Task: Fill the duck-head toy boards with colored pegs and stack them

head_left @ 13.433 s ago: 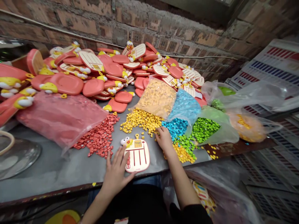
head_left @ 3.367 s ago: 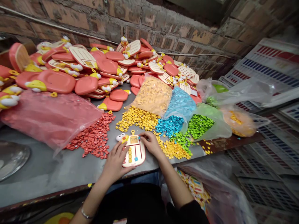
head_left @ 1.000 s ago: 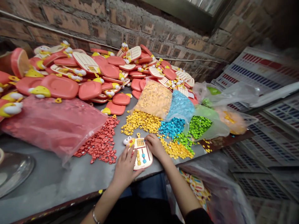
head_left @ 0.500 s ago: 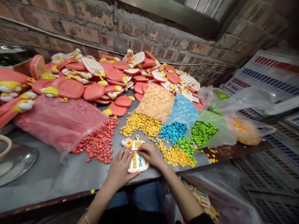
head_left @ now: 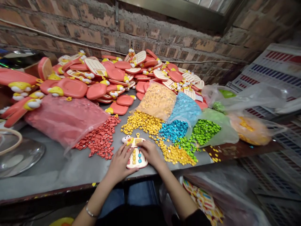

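Observation:
A cream toy board [head_left: 143, 163] with a bird's head, bulging white eyes and a loop on top lies near the table's front edge. Yellow and blue button pieces sit in rows on its face, with a little red at the left. My left hand [head_left: 120, 164] holds the board from the left, fingers laid across it and thumb along the lower edge. From the right, my right hand [head_left: 150, 153] bends over the upper face, fingertips together on the board. Whether a small piece is under those fingertips is hidden.
Beyond the board lie loose red pieces [head_left: 102, 141], yellow pieces [head_left: 141, 123], blue pieces [head_left: 175, 128] and green pieces [head_left: 207, 130], spilling from plastic bags. Many red-backed bird toys [head_left: 115, 75] are heaped against the brick wall. A clear lid [head_left: 25, 158] stands at left.
The view has shifted slightly, so the table and board appear a little higher. Both hands stay on the board, the right fingertips still bent over its upper part.

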`<action>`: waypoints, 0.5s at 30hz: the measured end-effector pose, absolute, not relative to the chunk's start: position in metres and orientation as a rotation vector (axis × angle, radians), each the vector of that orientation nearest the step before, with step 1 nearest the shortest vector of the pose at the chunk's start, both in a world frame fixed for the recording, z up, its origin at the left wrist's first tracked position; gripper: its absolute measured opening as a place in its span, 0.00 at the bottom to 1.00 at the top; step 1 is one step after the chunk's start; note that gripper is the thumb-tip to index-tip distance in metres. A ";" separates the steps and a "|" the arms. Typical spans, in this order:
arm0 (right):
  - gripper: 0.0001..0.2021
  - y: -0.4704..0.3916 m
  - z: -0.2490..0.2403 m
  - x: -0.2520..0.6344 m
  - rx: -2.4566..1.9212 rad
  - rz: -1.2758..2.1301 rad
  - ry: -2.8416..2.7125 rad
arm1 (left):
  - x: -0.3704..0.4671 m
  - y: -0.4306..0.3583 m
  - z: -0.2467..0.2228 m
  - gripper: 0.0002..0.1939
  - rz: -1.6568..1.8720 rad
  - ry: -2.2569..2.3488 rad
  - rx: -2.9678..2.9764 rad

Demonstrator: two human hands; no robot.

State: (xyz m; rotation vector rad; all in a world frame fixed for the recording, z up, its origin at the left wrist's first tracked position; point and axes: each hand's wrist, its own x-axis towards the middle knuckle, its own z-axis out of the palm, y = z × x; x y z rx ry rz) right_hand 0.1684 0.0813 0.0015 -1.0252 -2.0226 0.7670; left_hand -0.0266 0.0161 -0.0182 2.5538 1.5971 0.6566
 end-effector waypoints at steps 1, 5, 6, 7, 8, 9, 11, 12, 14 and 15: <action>0.12 0.079 0.003 0.167 -1.049 0.779 -2.010 | -0.027 0.016 -0.018 0.40 0.654 1.592 2.562; 0.13 0.064 0.013 0.168 -1.114 0.902 -1.980 | -0.028 0.017 -0.019 0.39 0.667 1.579 2.572; 0.12 0.061 0.014 0.172 -1.118 0.917 -1.961 | -0.028 0.017 -0.019 0.39 0.676 1.578 2.569; 0.11 0.060 0.015 0.178 -1.129 0.914 -1.923 | -0.028 0.017 -0.019 0.39 0.685 1.578 2.565; 0.11 0.060 0.016 0.187 -1.158 0.883 -1.863 | -0.028 0.017 -0.020 0.39 0.694 1.580 2.562; 0.11 0.062 0.015 0.197 -1.207 0.821 -1.784 | -0.028 0.016 -0.020 0.38 0.704 1.583 2.560; 0.10 0.072 0.014 0.219 -1.340 0.629 -1.634 | -0.028 0.015 -0.018 0.38 0.719 1.589 2.561; 0.10 0.079 0.013 0.228 -1.402 0.522 -1.604 | -0.027 0.015 -0.017 0.38 0.727 1.590 2.564; 0.09 0.092 0.011 0.241 -1.485 0.359 -1.690 | -0.026 0.013 -0.011 0.36 0.728 1.588 2.569; 0.08 0.098 0.010 0.243 -1.514 0.309 -1.778 | -0.024 0.012 -0.008 0.35 0.723 1.586 2.572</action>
